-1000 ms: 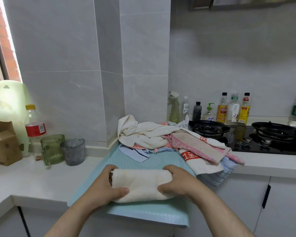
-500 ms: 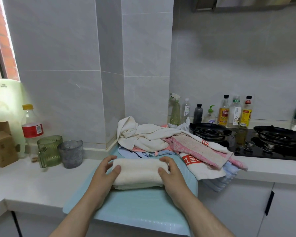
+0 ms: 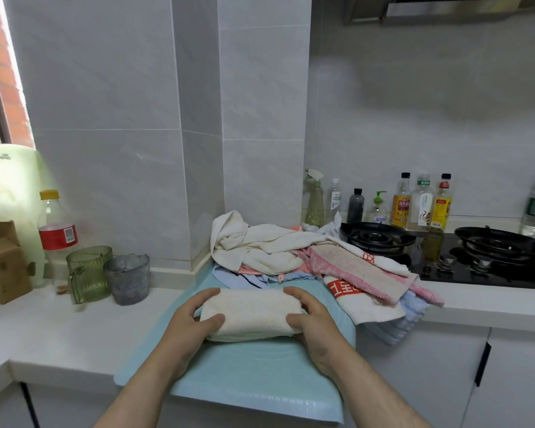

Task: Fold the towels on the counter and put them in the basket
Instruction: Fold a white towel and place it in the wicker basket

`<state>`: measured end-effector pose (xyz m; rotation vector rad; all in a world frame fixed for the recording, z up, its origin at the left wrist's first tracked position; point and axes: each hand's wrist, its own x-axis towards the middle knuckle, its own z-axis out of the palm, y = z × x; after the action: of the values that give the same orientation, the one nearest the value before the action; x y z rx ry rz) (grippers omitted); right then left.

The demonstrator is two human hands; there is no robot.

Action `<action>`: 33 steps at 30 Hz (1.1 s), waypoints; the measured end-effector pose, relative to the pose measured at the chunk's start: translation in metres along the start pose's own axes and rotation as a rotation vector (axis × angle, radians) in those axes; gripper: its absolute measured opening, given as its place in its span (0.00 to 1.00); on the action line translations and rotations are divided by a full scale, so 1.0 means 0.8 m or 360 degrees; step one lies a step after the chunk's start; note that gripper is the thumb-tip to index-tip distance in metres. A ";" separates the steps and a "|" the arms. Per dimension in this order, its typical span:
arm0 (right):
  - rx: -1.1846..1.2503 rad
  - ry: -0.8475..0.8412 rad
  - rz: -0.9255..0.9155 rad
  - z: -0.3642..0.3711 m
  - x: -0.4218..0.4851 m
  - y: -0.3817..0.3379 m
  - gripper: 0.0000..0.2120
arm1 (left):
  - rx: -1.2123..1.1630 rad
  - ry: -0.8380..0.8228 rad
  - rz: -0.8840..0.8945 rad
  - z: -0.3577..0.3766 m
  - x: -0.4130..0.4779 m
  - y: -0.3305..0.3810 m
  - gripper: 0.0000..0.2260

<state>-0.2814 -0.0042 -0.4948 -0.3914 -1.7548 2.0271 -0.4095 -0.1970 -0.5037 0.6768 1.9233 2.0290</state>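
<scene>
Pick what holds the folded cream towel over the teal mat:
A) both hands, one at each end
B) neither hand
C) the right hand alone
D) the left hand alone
A: the left hand and the right hand each curl round one end of the towel.

Home kitchen: gas stove (image 3: 380,239), oil bottles (image 3: 420,202), tiled walls (image 3: 260,118).
</scene>
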 end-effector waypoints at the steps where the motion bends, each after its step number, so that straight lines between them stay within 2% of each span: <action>1: 0.0015 0.0009 -0.0001 -0.001 0.001 0.001 0.25 | -0.0014 -0.0012 -0.0012 0.000 0.000 0.001 0.21; 6: 0.0063 0.0075 -0.0025 0.000 0.001 0.004 0.25 | -0.0119 -0.0023 -0.0057 -0.004 0.002 -0.001 0.23; 18: 0.0231 0.0077 -0.0004 -0.008 0.007 0.005 0.23 | -0.0311 -0.0007 -0.0103 -0.001 0.000 0.005 0.21; 26: 0.0228 0.0060 -0.0012 -0.013 0.013 0.009 0.24 | -0.0066 0.0090 0.0046 -0.002 -0.003 0.004 0.23; 33: 0.0001 -0.0021 -0.0042 -0.024 0.020 0.026 0.27 | 0.0171 0.0030 -0.0033 -0.004 0.002 -0.002 0.28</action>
<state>-0.2887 0.0182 -0.5175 -0.3536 -1.7583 2.0163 -0.4125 -0.1989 -0.5054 0.6621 2.0533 1.9381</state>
